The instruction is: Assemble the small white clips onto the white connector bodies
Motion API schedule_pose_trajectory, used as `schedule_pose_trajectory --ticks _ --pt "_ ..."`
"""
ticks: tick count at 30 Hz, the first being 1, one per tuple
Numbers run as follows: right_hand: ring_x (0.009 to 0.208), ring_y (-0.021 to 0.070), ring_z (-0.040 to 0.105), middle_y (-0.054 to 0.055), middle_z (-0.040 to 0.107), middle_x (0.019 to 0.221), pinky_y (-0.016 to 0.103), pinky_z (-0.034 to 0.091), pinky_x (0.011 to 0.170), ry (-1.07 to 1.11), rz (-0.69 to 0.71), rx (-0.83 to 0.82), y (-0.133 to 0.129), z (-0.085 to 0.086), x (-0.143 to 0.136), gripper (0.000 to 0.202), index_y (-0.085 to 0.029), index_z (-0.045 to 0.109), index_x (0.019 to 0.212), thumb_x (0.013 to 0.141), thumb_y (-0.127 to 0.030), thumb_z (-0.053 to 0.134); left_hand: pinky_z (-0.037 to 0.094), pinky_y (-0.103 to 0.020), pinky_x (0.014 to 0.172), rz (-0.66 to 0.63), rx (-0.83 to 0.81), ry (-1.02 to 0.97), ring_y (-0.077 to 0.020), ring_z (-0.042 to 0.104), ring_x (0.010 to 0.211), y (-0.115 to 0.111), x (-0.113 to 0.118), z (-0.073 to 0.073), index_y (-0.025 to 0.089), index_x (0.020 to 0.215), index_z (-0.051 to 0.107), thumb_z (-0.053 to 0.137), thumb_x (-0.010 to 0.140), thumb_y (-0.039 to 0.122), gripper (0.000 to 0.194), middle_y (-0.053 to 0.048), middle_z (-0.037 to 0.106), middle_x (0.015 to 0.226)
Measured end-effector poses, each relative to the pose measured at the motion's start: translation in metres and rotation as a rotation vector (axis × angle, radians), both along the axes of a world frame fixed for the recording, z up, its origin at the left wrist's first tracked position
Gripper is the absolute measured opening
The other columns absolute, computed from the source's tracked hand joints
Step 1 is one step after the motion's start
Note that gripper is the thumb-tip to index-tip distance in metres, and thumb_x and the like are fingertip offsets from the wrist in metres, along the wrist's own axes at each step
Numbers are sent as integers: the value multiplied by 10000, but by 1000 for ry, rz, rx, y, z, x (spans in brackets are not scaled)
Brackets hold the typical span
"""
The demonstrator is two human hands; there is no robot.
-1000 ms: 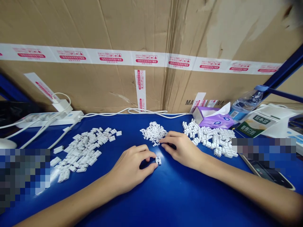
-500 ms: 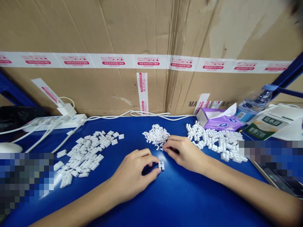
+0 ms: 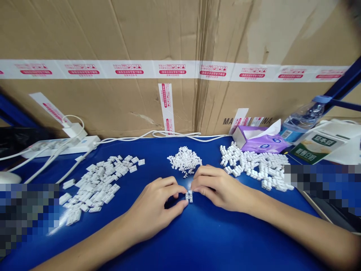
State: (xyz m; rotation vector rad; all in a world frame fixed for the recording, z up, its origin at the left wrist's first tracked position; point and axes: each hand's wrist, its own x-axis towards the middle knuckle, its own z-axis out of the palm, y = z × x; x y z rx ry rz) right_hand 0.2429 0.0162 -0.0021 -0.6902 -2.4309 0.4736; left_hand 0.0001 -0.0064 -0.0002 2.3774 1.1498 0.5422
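Note:
Between the thumb and index finger of my left hand [image 3: 159,203] is a small white plastic connector [image 3: 188,197] with slots in its top face, held on the blue table. My right hand [image 3: 218,186] is closed in a pinch at the connector's upper right edge. Its fingertips hold a tiny white plastic piece, mostly covered by the fingers. Just beyond the hands lies a heap of tiny white pieces [image 3: 184,159]. Flat white connectors [image 3: 98,180] are piled on the left, and ribbed white connectors [image 3: 256,165] on the right.
A power strip [image 3: 60,147] with cables stands at the back left. Toward the back right are a purple tissue pack [image 3: 261,141], a plastic bottle [image 3: 303,118] and a green-and-white bag [image 3: 317,146]. A cardboard wall [image 3: 126,109] closes off the back of the table [image 3: 214,241].
My right hand has come from the heap of tiny pieces toward me, to the connector in my left hand. The left hand keeps its grip, and the view has shifted slightly.

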Motion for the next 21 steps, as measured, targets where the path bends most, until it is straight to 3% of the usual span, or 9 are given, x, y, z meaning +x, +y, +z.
schedule_pose_trajectory --ticks 10,21 --pt "905 185 598 86 639 996 359 516 840 -29 90 112 2 -1 1 243 -181 723 1055 1025 -147 485 436 -298 698 -7 13 -2 -172 589 766 1 1 1 257 1008 770 672 920 277 133 -8 667 875" --pt "855 178 573 80 626 963 340 511 805 -62 43 200 0 0 -2 265 -182 718 1042 1031 -147 456 440 -291 679 0 15 5 -173 589 761 0 1 1 253 1003 772 669 920 288 137 -13 665 868"
